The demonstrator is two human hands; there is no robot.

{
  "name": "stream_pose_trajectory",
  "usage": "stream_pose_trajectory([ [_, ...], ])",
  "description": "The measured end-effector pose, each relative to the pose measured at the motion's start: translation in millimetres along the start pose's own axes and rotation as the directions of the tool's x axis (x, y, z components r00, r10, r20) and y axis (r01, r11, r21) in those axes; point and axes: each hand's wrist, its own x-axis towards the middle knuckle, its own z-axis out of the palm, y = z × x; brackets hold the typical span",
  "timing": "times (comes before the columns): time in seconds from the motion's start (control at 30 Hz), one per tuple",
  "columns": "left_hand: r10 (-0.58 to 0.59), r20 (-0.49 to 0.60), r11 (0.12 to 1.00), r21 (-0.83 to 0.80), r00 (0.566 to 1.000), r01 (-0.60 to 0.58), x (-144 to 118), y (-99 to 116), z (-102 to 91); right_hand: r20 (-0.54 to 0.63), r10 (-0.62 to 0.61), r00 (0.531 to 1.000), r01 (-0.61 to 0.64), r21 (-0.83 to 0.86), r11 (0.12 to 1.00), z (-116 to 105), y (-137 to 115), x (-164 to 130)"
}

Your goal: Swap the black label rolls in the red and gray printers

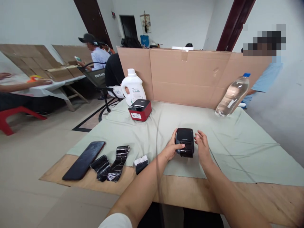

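My left hand (171,148) grips a small black label printer (185,134) from its left side, thumb across the front. Out of the printer's front hangs a strip of black marbled label paper (186,149). Just right of the printer my right hand (202,144) is raised, fingers parted and curved, holding nothing. Left of my left forearm lie a partly unrolled roll of black marbled label paper (120,160) and a second crumpled piece of that paper (102,166). A small black and white piece (141,163) sits beside the forearm; its kind is unclear.
A dark phone (83,161) rests at the table's left edge. Farther back stand a red and black box (140,110), a white jug (133,88) and a tilted clear bottle (232,96). A cardboard screen (190,76) borders the far side. Other people sit beyond.
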Motion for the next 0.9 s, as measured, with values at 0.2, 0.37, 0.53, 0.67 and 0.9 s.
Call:
stream_pose_trajectory([
  [0.2,0.031,0.085,0.987,0.155,0.996,-0.044,2.2,-11.9,-3.9,0.134,0.088,0.987,-0.112,0.187,0.976,4.8,13.9,-3.3],
  [0.37,-0.008,0.034,0.996,0.092,0.999,0.005,8.1,-10.8,-4.4,0.241,0.217,0.946,-0.289,0.323,0.901,-1.6,15.4,3.2],
  [0.53,-0.114,-0.020,0.989,0.097,0.993,0.115,11.1,-2.3,-7.8,0.290,0.260,0.921,-0.357,0.360,0.862,-7.2,13.8,9.4],
  [0.67,-0.149,0.002,0.977,0.156,0.989,0.147,10.4,3.2,-9.5,0.282,0.283,0.917,-0.370,0.334,0.867,-8.0,12.7,9.2],
  [0.9,-0.157,-0.009,0.978,0.135,0.988,0.157,11.9,2.7,-11.8,0.343,0.223,0.912,-0.342,0.340,0.876,-13.1,12.4,9.3],
])
